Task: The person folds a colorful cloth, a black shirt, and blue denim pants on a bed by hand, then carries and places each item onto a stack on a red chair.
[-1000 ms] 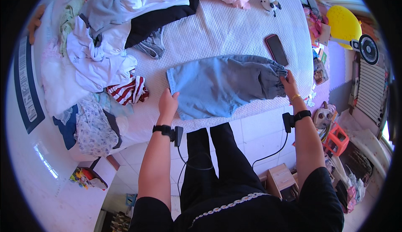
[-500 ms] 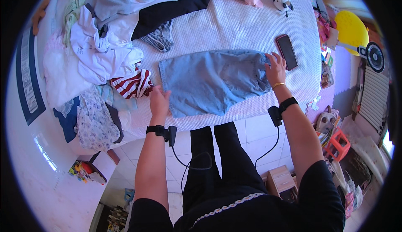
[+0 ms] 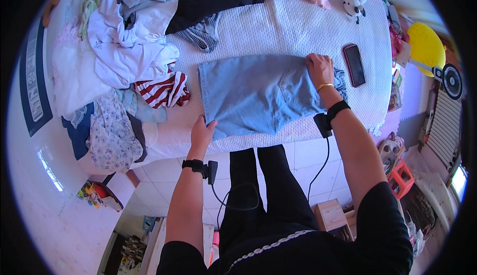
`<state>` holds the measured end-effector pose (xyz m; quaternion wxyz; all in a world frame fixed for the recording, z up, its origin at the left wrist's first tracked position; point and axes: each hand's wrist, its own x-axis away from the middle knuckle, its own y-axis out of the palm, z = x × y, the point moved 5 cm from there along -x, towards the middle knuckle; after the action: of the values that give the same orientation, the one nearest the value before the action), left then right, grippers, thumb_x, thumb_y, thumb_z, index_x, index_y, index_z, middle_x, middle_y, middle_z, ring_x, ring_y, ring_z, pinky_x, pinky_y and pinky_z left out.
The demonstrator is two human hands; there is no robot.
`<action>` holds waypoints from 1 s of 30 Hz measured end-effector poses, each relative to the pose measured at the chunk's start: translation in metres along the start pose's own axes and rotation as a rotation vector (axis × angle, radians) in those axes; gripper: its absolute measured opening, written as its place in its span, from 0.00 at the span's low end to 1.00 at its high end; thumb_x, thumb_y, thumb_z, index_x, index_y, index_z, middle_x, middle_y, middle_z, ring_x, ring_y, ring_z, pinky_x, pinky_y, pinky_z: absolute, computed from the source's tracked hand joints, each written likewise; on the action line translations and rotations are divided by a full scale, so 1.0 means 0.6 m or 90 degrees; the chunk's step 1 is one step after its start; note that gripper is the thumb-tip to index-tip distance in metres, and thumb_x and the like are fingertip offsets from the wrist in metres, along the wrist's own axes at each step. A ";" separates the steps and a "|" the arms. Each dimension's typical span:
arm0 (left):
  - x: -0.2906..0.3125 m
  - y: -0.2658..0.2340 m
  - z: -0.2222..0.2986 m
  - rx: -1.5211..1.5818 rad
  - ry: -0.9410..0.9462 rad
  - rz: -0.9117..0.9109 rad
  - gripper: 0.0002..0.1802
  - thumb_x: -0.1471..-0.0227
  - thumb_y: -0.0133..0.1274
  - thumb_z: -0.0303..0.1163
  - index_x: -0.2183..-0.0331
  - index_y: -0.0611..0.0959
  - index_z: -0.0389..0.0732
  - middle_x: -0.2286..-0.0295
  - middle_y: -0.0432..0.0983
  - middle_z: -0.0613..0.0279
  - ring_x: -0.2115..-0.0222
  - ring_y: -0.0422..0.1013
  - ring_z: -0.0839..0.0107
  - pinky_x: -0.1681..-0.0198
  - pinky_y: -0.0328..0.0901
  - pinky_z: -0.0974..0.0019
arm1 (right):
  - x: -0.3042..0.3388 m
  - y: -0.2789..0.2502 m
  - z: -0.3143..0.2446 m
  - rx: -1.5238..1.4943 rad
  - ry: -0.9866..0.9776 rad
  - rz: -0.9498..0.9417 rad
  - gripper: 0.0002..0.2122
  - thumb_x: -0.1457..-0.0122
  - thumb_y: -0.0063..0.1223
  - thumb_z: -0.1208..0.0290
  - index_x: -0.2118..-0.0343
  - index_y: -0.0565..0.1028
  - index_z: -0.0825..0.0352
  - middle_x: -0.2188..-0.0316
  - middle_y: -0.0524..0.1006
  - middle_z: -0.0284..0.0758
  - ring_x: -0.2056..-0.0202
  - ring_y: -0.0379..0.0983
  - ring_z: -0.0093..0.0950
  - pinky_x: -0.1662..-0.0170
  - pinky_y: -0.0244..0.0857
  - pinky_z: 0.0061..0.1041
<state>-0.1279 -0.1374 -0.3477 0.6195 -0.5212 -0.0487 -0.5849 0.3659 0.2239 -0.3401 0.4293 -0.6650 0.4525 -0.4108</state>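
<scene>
Light blue denim shorts [image 3: 248, 89] lie folded lengthwise on the bed, a back pocket showing on top. At their lower left corner is my left hand [image 3: 201, 133], its thumb over the hem and its fingers at the edge, closed on the cloth. My right hand [image 3: 321, 71] grips the upper edge towards the right end, fingers curled over the fabric. Past that hand, the bunched waist end [image 3: 340, 84] sticks out, partly hidden by my wrist.
A phone [image 3: 354, 65] lies right of the shorts. To the left are a red-and-white striped garment [image 3: 163, 89], white clothes [image 3: 119, 46] and a floral garment [image 3: 114, 138]. A checked piece [image 3: 201, 34] and black cloth [image 3: 218, 7] lie beyond. A plush toy [image 3: 352, 7] sits far right.
My right hand has moved left from the waist end along the upper edge. My left hand has come nearer me, from beside the hem onto its lower corner. The view has shifted slightly.
</scene>
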 end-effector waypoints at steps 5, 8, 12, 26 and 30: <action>0.006 0.015 -0.001 0.038 -0.078 0.036 0.41 0.30 0.84 0.47 0.31 0.86 0.31 0.42 0.95 0.32 0.40 0.90 0.31 0.34 0.82 0.37 | 0.011 -0.029 -0.023 -0.013 -0.047 0.153 0.20 0.27 0.74 0.72 0.35 0.91 0.52 0.40 0.89 0.39 0.34 0.83 0.50 0.25 0.73 0.57; -0.002 0.010 0.002 0.036 -0.025 0.109 0.43 0.33 0.86 0.45 0.30 0.86 0.30 0.38 0.92 0.33 0.37 0.89 0.33 0.31 0.80 0.38 | 0.075 -0.015 -0.106 -0.078 -0.170 0.115 0.20 0.26 0.63 0.78 0.35 0.90 0.55 0.39 0.89 0.41 0.33 0.82 0.50 0.25 0.72 0.56; -0.034 0.018 0.036 -0.007 -0.016 0.102 0.46 0.36 0.88 0.47 0.32 0.86 0.26 0.35 0.90 0.31 0.34 0.85 0.32 0.27 0.78 0.39 | 0.213 0.044 -0.172 -0.020 -0.240 -0.150 0.33 0.23 0.72 0.65 0.17 0.77 0.46 0.15 0.72 0.38 0.13 0.63 0.49 0.12 0.58 0.73; 0.081 -0.012 0.261 0.047 0.148 0.047 0.31 0.24 0.74 0.40 0.29 0.85 0.39 0.48 0.95 0.29 0.47 0.91 0.26 0.43 0.83 0.31 | 0.241 0.075 -0.244 -0.259 -0.109 -0.370 0.50 0.21 0.80 0.43 0.04 0.64 0.50 0.08 0.72 0.47 0.11 0.71 0.47 0.10 0.64 0.66; 0.119 0.048 0.386 0.027 0.261 -0.102 0.35 0.24 0.75 0.39 0.25 0.84 0.40 0.44 0.95 0.33 0.43 0.91 0.28 0.40 0.84 0.34 | 0.214 0.045 -0.297 -0.917 0.147 -0.450 0.49 0.19 0.81 0.45 0.06 0.66 0.62 0.21 0.86 0.53 0.23 0.84 0.40 0.20 0.79 0.43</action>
<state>0.0438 -0.0293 -0.2118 0.5790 -0.3723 0.0247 -0.7249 0.2249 0.0598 -0.2927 -0.3085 -0.8352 0.4108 -0.1961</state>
